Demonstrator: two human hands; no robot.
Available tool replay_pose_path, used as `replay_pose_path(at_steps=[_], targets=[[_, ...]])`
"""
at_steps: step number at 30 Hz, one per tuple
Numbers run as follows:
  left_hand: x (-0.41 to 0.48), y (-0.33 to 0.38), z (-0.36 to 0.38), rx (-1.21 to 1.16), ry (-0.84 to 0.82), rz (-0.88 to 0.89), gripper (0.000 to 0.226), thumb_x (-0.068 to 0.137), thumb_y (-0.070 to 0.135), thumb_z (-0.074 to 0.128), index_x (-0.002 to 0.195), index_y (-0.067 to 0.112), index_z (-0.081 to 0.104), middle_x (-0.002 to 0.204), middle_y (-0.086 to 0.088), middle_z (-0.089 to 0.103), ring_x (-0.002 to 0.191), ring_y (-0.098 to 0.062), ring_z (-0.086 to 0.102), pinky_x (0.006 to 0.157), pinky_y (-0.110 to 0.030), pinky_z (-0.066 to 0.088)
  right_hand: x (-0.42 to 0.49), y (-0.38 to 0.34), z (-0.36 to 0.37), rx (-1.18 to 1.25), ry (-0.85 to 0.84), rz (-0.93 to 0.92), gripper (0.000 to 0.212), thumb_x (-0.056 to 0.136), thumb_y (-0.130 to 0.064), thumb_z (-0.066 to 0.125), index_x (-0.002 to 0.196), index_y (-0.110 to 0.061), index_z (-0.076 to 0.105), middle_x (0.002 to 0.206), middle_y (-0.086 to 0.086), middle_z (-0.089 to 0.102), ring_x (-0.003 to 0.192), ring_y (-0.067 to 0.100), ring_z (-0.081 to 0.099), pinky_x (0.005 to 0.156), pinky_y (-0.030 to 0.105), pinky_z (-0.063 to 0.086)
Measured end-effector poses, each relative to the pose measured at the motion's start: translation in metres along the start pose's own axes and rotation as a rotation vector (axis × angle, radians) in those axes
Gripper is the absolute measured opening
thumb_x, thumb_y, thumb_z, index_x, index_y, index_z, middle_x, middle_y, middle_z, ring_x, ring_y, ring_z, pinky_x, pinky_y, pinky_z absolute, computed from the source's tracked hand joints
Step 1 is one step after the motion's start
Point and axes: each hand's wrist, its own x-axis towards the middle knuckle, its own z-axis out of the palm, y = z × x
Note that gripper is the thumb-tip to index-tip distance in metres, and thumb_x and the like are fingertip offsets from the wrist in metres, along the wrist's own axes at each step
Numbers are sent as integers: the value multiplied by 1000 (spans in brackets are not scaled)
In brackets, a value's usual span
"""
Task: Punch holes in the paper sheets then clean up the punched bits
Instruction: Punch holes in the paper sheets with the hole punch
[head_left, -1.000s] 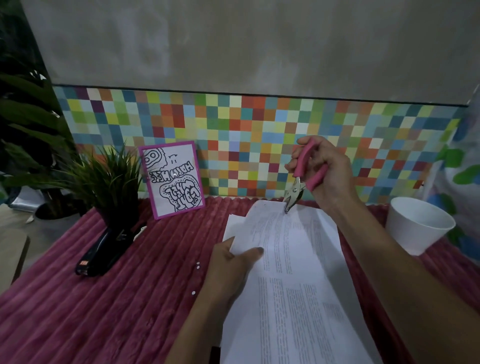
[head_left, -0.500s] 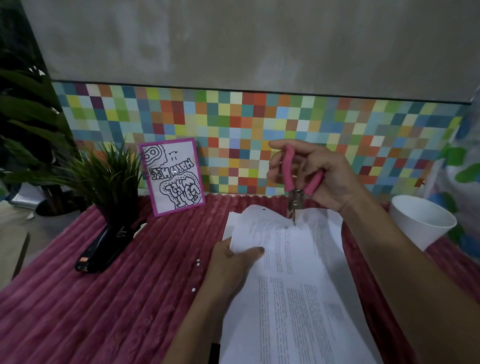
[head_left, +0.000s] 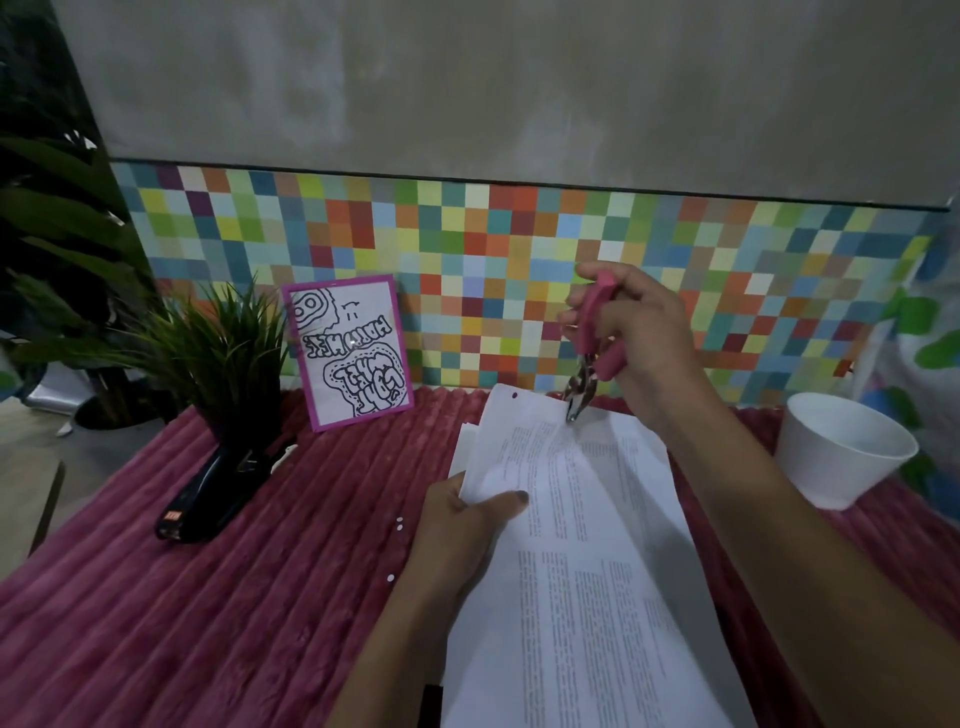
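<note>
Curled fingers of the right hand (head_left: 649, 343) grip the pink-handled hole punch (head_left: 589, 353), its metal nose pointing down at the far edge of the paper sheets (head_left: 587, 571), while the left hand (head_left: 462, 525) pinches their left edge. Printed white, they run lengthwise from the desk (head_left: 208, 623) near edge towards its far edge.

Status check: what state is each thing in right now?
paper sheets: pinched by left hand, one hole near far corner.
hole punch: gripped by right hand, nose at sheets' far edge.
punched bits: three loose on cloth.
cup: upright.
stapler: closed, lying flat.
</note>
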Motion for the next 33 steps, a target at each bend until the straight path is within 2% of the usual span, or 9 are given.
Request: replay_pose_path(at_steps=[3,9,15,19,23,25,27,30,33], targets=[[0,1,-2,2,-5,-2,20,86,-6,63,102,2,71,93,-14,76,82,-31,74,66,-36,62,9,0,-11,190,130,132,46,74,18,33,104,-1,63,86,15,61,70,26,62,71,39,57],[-1,1,-1,13,-34,-11,19,86,-5,64,99,7,72,91,-9,77,79,-26,75,63,-33,61,15,11,-34,419,103,299,44,78,6,33,112,0,60,92,13,58,83,27,62,95,49,52],[-2,1,-1,11,-57,-2,19,86,-4,63,100,8,72,93,-9,77,83,-27,75,67,-35,61,2,6,-39,496,-176,149,61,67,4,40,124,-1,58,91,13,64,87,29,63,97,53,49],[-2,1,-2,-6,-47,-6,19,86,-6,62,101,2,72,93,-14,76,82,-30,74,69,-38,61,-11,-1,-35,337,-278,66,58,73,5,38,125,-5,60,93,14,63,85,30,64,89,52,53],[1,-1,-2,0,-11,-16,18,85,-6,64,98,3,72,91,-14,76,80,-29,74,69,-37,62,-19,-2,-27,325,-174,-22,53,78,14,32,115,-5,64,87,12,62,80,29,62,82,43,55],[0,-2,-2,9,-5,-18,19,85,-5,64,100,4,72,92,-13,76,82,-29,74,71,-39,62,-20,2,-26,262,-97,-51,52,77,16,34,115,-4,63,86,10,63,78,29,63,80,42,55],[-1,-1,-2,6,-26,-17,20,86,-4,64,102,6,72,95,-12,76,86,-30,74,74,-40,61,-17,6,-27,317,2,-66,51,75,14,36,111,-5,65,87,12,63,78,29,63,82,44,54],[-1,-2,-3,10,-27,-5,22,86,-6,63,101,7,72,96,-12,76,85,-29,74,73,-38,62,-17,13,-26,322,92,-20,49,72,10,39,108,-7,67,89,14,62,79,30,63,84,45,53],[-2,-2,-2,6,-48,-7,25,86,-6,61,108,2,70,100,-14,75,90,-32,73,80,-45,60,-14,17,-30,298,171,57,48,76,9,42,113,-10,66,91,11,64,84,25,64,90,47,51]])
